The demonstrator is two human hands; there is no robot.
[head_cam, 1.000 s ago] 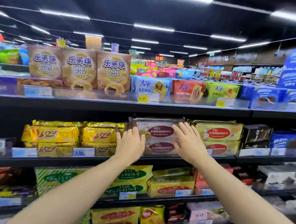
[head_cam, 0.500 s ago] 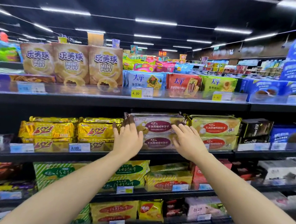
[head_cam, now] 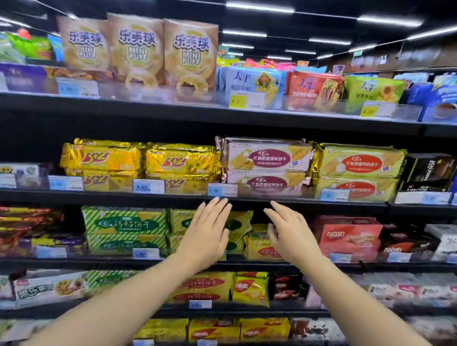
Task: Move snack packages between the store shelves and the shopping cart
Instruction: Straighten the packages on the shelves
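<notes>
Both hands are released, fingers straight and holding nothing. The left hand (head_cam: 207, 232) and right hand (head_cam: 291, 235) hover side by side, apart from each other, with fingertips level with the front lip of the second shelf (head_cam: 331, 204) (whether they touch the lip cannot be told). At 12 o'clock from them, on that shelf, two maroon-label biscuit packs (head_cam: 265, 158) lie flat, one stacked on the other, behind a price tag (head_cam: 222, 189). The stack sits flush against gold packs (head_cam: 144, 161) at 9 o'clock and red-label green packs (head_cam: 359, 162) at 3 o'clock. Dark open room shows above it, under the top shelf. One shelf lower, behind the hands, sit green striped packs (head_cam: 126, 222) at 9 o'clock and red boxes (head_cam: 347, 236) at 3 o'clock. Mini-puff bags (head_cam: 189, 53) stand upright on the top shelf at 11 o'clock. Strip lights (head_cam: 260, 7) cross the dark ceiling.
</notes>
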